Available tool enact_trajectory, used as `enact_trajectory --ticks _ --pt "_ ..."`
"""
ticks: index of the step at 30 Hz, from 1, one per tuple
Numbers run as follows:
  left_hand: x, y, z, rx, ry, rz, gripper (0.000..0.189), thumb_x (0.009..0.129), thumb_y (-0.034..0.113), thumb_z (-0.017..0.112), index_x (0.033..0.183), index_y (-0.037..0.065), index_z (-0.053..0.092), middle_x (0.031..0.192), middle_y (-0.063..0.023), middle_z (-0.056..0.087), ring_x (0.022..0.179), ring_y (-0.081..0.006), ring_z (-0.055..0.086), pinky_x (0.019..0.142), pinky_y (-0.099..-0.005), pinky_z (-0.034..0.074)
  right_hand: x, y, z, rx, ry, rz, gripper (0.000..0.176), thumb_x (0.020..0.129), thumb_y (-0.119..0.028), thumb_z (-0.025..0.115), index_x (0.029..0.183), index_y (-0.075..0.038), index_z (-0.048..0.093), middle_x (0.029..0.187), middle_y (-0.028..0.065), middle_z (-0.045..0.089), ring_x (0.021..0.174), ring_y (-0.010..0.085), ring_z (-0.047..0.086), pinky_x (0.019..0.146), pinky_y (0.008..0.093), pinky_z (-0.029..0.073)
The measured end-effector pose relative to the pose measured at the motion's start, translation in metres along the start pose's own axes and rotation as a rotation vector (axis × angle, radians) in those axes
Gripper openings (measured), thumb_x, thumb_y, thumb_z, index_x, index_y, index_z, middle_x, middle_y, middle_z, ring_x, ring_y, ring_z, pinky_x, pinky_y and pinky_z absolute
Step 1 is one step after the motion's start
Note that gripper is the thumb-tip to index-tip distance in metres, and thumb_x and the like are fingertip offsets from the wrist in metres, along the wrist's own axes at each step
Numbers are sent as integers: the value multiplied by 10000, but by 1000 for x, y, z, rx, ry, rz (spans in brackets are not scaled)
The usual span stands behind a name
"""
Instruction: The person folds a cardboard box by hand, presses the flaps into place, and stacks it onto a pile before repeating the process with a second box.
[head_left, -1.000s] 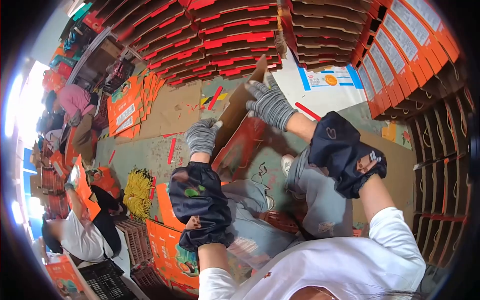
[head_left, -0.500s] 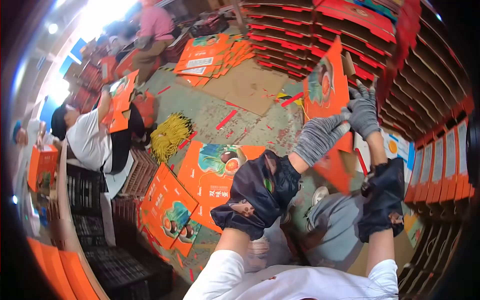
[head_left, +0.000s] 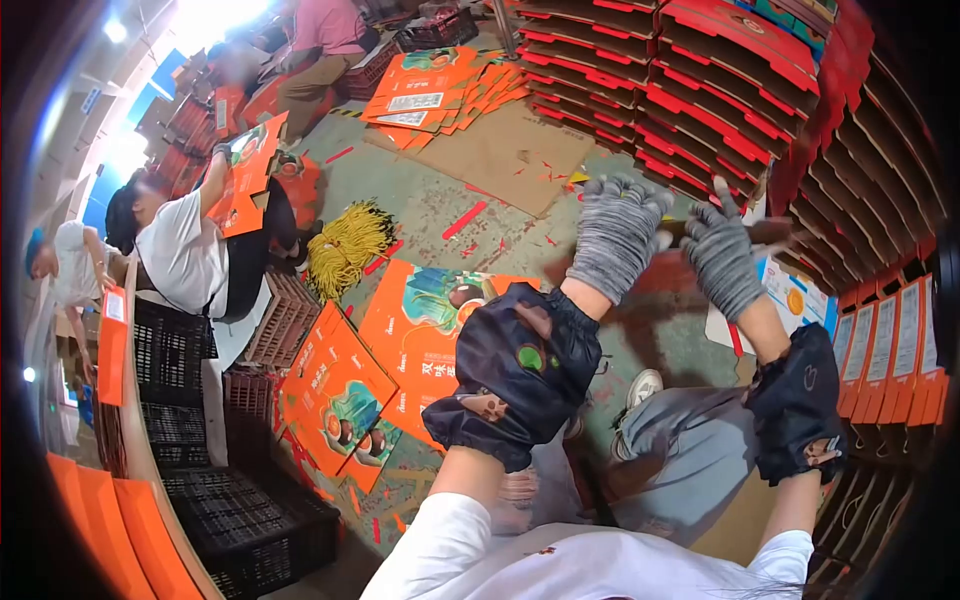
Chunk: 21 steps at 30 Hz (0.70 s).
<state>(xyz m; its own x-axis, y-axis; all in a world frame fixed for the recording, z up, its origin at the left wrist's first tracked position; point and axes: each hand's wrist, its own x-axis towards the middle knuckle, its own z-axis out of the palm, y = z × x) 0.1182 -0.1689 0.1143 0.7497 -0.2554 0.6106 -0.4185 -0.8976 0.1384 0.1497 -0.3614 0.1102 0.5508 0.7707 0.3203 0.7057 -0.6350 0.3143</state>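
Note:
Both my hands wear grey striped knitted gloves, with dark sleeve covers above. Between them is a cardboard carton (head_left: 657,272), blurred and seen almost edge-on, its brown side showing. My left hand (head_left: 618,238) bends its fingers over the carton's left part. My right hand (head_left: 722,255) is at its right part, thumb toward the left hand and one finger raised; a brown flap passes behind it. On the floor to the left lie flat orange printed cartons (head_left: 335,385), overlapping one another, and a larger orange sheet (head_left: 425,300).
Stacked red-edged cartons (head_left: 590,75) rise ahead and to the right. A bundle of yellow cords (head_left: 350,245) lies on the floor beside black crates (head_left: 240,520). A seated co-worker (head_left: 185,255) at left holds an orange carton (head_left: 250,175). More flat cartons (head_left: 420,90) lie farther off.
The carton has turned from showing its orange printed face upright to lying nearly edge-on. My left hand has risen, and my hands have moved apart slightly.

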Motion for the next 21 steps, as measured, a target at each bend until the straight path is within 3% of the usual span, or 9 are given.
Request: enact_trajectory --ticks 4,7,8,10,12,13,16,19,21 --pt "-8 7 47 20 -919 -181 482 800 490 612 1122 135 662 1082 -130 666 1006 -319 623 843 -439 479 -30 -15 20 95 144 48 138 713 -143 581 782 -157 700 856 35 655 1073 226 588 1149 543 229" --pt "-15 16 72 88 -498 -3 429 838 476 561 1096 153 677 1064 -154 668 924 -341 649 773 -439 513 -44 -15 21 116 173 46 231 720 -185 573 911 -222 699 922 2 642 1130 215 526 1117 548 257" --pt "-11 18 71 -1 -574 -61 388 840 454 564 1082 176 685 1034 -152 673 909 -340 650 772 -440 512 -50 -16 20 90 186 64 292 733 -210 559 993 -264 682 1025 -11 619 1163 215 485 1078 541 294" --pt "1 6 46 -197 -718 -84 327 832 442 578 1050 232 700 970 -142 680 869 -338 651 765 -447 507 -57 -38 20 66 159 252 321 755 -181 530 1046 -146 662 1148 70 586 1175 292 480 1061 506 330" --pt "2 8 42 -55 -716 -160 426 800 505 624 998 140 718 922 -163 686 848 -345 654 764 -453 501 -73 -50 43 15 241 146 282 779 -151 513 1021 -113 654 1112 117 605 1149 304 511 1082 446 341" --pt "-2 -8 56 -115 -750 -139 465 806 526 610 994 113 712 915 -172 685 868 -345 654 772 -454 502 -62 -48 10 65 0 95 207 798 -173 525 959 -129 649 1001 99 642 1082 265 556 1077 416 344" --pt "-2 -15 66 -34 -841 -179 526 799 559 610 1012 87 701 933 -179 684 913 -346 648 803 -455 496 -69 -44 35 275 -279 197 188 853 -314 540 916 -164 635 782 43 661 780 265 628 846 409 434" --pt "2 -30 51 15 -886 -314 576 779 588 626 1038 77 694 962 -184 683 933 -348 644 821 -451 491 -68 -20 23 283 -405 176 225 858 -345 526 932 -175 652 803 47 668 761 272 656 665 428 444" --pt "-8 -61 52 -122 -907 -448 636 756 615 643 1047 50 686 974 -205 678 942 -358 644 825 -444 491 -91 5 23 203 -459 138 317 894 -420 471 937 -169 660 793 61 679 761 264 656 689 415 431"
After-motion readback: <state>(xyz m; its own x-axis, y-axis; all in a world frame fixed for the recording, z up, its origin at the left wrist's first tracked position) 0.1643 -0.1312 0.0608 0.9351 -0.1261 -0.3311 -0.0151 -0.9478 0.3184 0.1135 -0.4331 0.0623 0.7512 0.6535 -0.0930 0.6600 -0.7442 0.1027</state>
